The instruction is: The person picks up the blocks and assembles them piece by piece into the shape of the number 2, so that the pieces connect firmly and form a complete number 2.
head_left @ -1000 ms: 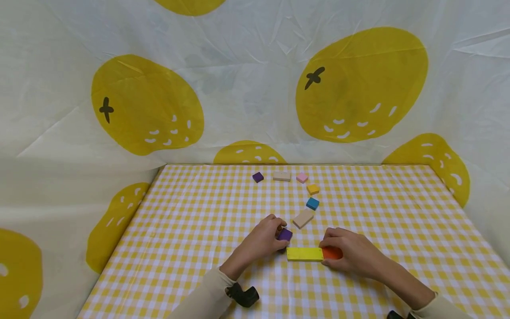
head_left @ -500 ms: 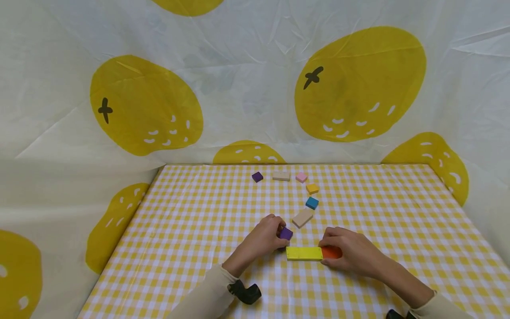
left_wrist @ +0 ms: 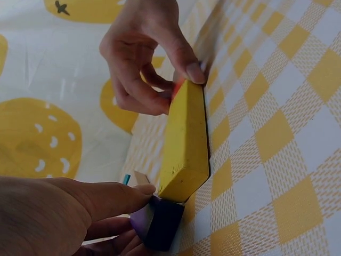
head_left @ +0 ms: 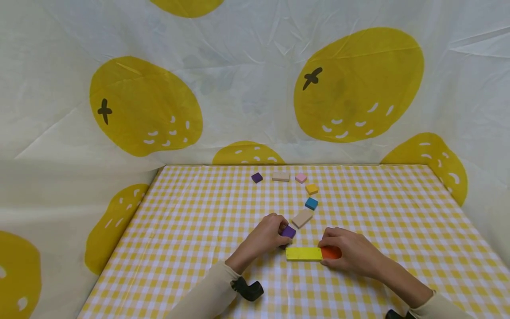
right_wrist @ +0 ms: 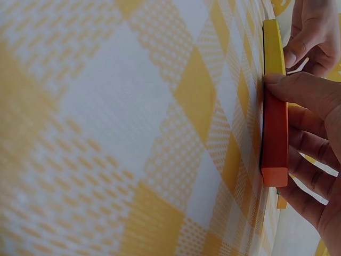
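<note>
My left hand (head_left: 266, 233) pinches a purple block (head_left: 288, 231) between thumb and fingers, just off the left end of a flat yellow block (head_left: 304, 254). In the left wrist view the purple block (left_wrist: 164, 224) shows right by the yellow block's near end, the thumb along its top. My right hand (head_left: 352, 251) grips an orange-red block (head_left: 331, 252) whose end meets the yellow block's right end. From the right wrist, the orange-red block (right_wrist: 275, 136) lies flat on the cloth, thumb on one side and fingers on the other, in line with the yellow block (right_wrist: 273, 48).
Beyond my hands a curved row of blocks lies on the checked tablecloth (head_left: 191, 230): a beige block (head_left: 302, 218), a blue one (head_left: 311, 204), an orange-yellow one (head_left: 312, 189), a pink one (head_left: 300, 177), another beige block (head_left: 280, 177) and a purple one (head_left: 256, 177).
My left hand has shifted slightly right with the purple block, bringing it closer to the near beige block. The right hand, the orange-red block and the yellow block stay put.
</note>
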`<state>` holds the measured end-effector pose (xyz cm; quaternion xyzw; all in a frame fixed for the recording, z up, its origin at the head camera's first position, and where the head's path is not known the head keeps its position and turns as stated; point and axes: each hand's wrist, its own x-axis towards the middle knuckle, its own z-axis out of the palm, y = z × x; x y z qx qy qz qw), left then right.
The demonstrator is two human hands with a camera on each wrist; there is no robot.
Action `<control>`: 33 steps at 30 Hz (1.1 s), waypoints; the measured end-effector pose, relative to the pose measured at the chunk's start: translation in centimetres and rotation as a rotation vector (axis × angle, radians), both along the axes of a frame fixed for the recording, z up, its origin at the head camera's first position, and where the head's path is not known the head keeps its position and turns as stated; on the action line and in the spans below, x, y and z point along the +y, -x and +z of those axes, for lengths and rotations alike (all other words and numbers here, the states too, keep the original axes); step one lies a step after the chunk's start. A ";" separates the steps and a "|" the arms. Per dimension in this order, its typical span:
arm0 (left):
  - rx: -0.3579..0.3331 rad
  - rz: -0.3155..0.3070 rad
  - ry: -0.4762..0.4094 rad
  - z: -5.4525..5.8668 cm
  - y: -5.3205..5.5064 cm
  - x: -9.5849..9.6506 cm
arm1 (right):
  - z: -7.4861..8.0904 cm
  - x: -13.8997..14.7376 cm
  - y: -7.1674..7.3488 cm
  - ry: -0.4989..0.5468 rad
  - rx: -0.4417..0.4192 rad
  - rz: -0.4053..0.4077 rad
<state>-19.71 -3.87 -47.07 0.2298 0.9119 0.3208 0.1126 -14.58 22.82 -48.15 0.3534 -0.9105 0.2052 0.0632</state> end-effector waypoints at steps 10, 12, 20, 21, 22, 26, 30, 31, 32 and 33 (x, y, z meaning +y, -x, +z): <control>-0.014 -0.027 -0.034 0.0 0.4 0.5 | 0.1 0.0 -0.1 0.000 -0.009 -0.006; -0.021 -0.029 -0.034 0.0 0.5 0.7 | 0.1 0.0 -0.1 0.000 -0.011 -0.006; -0.009 -0.058 -0.022 0.0 0.8 1.1 | 0.0 -0.1 0.0 -0.001 -0.012 -0.005; -0.011 -0.059 -0.018 0.0 0.8 1.2 | 0.0 -0.1 0.0 -0.002 -0.012 -0.007; -0.013 -0.060 -0.017 0.0 0.8 1.2 | 0.0 -0.1 0.0 -0.003 -0.013 -0.008; -0.025 -0.062 -0.010 0.0 0.8 1.3 | 0.0 -0.1 0.0 -0.006 -0.018 -0.013; -0.021 -0.072 0.001 0.2 0.9 1.5 | 0.0 0.0 0.0 -0.002 -0.023 -0.012; -0.020 -0.076 0.003 0.2 0.9 1.6 | 0.0 0.0 0.0 0.001 -0.024 -0.010; -0.016 -0.080 0.006 0.2 1.0 1.6 | 0.0 0.0 0.0 0.003 -0.023 -0.009; -0.012 -0.086 0.010 0.2 1.0 1.6 | -0.1 0.0 0.0 0.004 -0.022 -0.008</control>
